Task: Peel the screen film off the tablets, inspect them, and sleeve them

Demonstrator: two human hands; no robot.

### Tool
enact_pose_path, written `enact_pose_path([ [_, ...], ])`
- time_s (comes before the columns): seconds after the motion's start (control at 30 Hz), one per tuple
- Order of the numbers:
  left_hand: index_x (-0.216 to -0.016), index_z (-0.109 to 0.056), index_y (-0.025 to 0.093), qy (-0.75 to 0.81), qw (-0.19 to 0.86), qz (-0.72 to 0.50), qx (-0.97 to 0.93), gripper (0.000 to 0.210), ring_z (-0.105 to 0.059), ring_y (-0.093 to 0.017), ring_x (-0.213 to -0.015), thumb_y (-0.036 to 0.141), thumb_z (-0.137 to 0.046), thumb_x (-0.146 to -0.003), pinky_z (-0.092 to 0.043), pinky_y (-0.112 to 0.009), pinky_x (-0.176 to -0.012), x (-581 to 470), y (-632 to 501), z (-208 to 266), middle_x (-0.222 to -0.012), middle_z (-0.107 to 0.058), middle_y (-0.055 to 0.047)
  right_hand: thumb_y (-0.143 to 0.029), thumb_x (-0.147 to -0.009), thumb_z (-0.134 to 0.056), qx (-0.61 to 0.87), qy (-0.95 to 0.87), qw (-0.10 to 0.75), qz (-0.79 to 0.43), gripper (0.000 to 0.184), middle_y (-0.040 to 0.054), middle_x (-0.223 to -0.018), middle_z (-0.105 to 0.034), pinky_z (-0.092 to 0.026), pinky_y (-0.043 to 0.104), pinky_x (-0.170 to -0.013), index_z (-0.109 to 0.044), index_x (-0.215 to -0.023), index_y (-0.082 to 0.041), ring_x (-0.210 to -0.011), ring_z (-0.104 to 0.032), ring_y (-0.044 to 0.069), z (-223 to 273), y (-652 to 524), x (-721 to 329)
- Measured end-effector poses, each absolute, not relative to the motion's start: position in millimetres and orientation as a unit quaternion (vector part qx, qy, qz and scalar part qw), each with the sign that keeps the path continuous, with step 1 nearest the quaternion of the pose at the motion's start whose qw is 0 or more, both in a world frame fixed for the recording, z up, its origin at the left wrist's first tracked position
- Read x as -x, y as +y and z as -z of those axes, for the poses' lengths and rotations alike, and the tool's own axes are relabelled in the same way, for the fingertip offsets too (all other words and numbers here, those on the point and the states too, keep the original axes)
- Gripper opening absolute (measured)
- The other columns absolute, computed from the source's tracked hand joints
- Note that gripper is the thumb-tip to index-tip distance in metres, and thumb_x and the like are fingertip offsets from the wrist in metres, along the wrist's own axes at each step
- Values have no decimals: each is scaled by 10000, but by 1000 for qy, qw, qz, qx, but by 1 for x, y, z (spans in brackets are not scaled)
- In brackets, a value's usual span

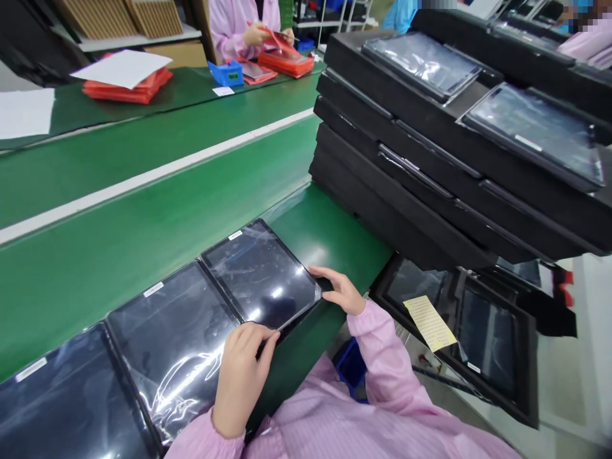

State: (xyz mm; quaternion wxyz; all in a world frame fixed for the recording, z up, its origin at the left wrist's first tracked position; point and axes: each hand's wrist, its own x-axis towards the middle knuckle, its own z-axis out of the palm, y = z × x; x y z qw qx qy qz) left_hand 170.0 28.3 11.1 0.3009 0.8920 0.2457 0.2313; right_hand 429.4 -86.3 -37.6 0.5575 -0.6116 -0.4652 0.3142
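A dark tablet [262, 274] in clear film, with a small white label on its far edge, lies on the green work surface. At its near left corner is my left hand [246, 366], thumb and fingers closed on the edge. My right hand [339, 290] rests at the near right corner, fingers stretched and apart from the thumb, touching the side. Left of it lies a second film-wrapped tablet [176, 344], and a third tablet [71, 401] follows further left. The tablets sit side by side in a row.
Stacked black foam trays [382, 178] holding wrapped tablets rise on the right. Below them, a yellow sticker sheet [430, 322] lies on another black tray [521, 408]. Across the green conveyor belt [119, 204], a co-worker [243, 32] handles red sleeves near a blue box [225, 73].
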Motion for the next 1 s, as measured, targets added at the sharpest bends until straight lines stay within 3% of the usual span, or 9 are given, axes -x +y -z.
enact_pose_path([
  [0.17, -917, -624, 226, 408, 354, -263, -799, 171, -707, -160, -862, 331, -503, -978, -520, -259, -724, -163, 26, -16, -937, -746, 2, -320, -906, -543, 589, -449, 586, -329, 453, 58, -1274, -675, -473, 471, -1046, -576, -1357, -286, -1167, -632, 253, 40, -84, -430],
  [0.3, -845, -609, 232, 420, 341, -276, -794, 167, -719, -159, -906, 340, -540, -952, -533, -246, -784, -149, 27, -15, -922, -757, 12, -220, -905, -494, 596, -442, 584, -330, 425, 64, -1278, -663, -473, 465, -1045, -611, -1311, -269, -1169, -627, 247, 40, -84, -429],
  [0.4, -828, -617, 233, 377, 299, -273, -833, 143, -704, -175, -932, 309, -565, -938, -528, -281, -831, -141, 28, -12, -948, -744, -11, -203, -894, -496, 603, -447, 576, -324, 436, 75, -1334, -611, -474, 468, -1040, -611, -1309, -267, -1141, -635, 247, 39, -84, -430],
  [0.57, -813, -583, 221, 284, 227, -232, -902, 136, -586, -272, -1159, 227, -530, -939, -451, -443, -950, -141, 30, -8, -1209, -660, -116, -194, -891, -523, 618, -477, 542, -311, 395, 79, -1353, -581, -368, 485, -1135, -649, -1257, -269, -1296, -517, 263, 34, -78, -432],
  [0.7, -828, -561, 218, 245, 191, -221, -924, 126, -485, -308, -1271, 154, -514, -926, -392, -509, -996, -149, 28, -10, -1306, -600, -154, -195, -903, -497, 630, -500, 508, -307, 422, 83, -1372, -553, -378, 482, -1128, -627, -1297, -274, -1297, -509, 254, 27, -60, -434],
  [0.87, -860, -565, 232, 214, 135, -176, -951, 127, -414, -323, -1335, 132, -512, -918, -336, -551, -1029, -155, 25, -14, -1370, -575, -131, -174, -904, -484, 663, -534, 423, -310, 451, 83, -1414, -509, -343, 482, -1159, -622, -1320, -279, -1333, -480, 251, 9, -29, -435],
  [1.0, -897, -592, 239, 210, 133, -163, -955, 113, -415, -314, -1344, 152, -524, -920, -324, -552, -1050, -156, 25, -15, -1386, -576, -100, -340, -996, -416, 700, -552, 356, -279, 379, 107, -1438, -498, -311, 527, -1170, -667, -1271, -267, -1374, -427, 274, -7, -3, -441],
])
